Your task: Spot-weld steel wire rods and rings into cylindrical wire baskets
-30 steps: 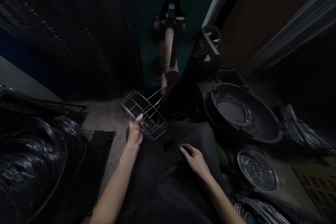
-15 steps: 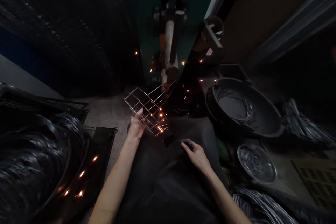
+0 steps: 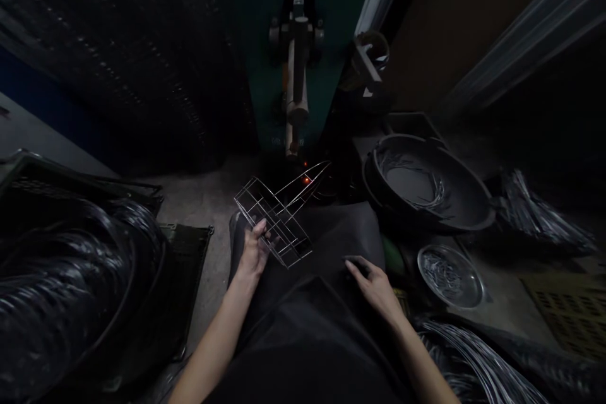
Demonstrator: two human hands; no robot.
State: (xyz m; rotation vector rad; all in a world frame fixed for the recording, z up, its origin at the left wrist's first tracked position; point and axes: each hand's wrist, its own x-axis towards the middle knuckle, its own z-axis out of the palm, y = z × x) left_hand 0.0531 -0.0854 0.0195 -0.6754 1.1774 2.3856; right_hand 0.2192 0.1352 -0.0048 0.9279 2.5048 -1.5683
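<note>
My left hand point(image 3: 255, 251) grips the near left edge of a welded wire rack point(image 3: 273, 213), a bent grid of thin metal rods held tilted above my lap. A pointed wire loop sticks out from its far right side. Just beyond it stands a spot welder point(image 3: 297, 85) with thick, pale electrode arms; the rack is now apart from the lower tip. My right hand point(image 3: 372, 283) hovers over my dark apron point(image 3: 326, 322), its fingers drawn together. Something dark shows at the fingertips, too dim to name.
A wide dark pan point(image 3: 466, 202) with thin wire rings stands at the right. Near it are a round metal dish point(image 3: 476, 293) of small wire pieces, a bundle of rods point(image 3: 544, 221) and curved wires point(image 3: 478, 360). Wire coils point(image 3: 61, 303) fill the left side beside a dark crate point(image 3: 189, 278).
The bright sparks have died down to a few glowing specks. My left hand has drawn the rack toward me, away from the welder tip. My right hand has shifted slightly right.
</note>
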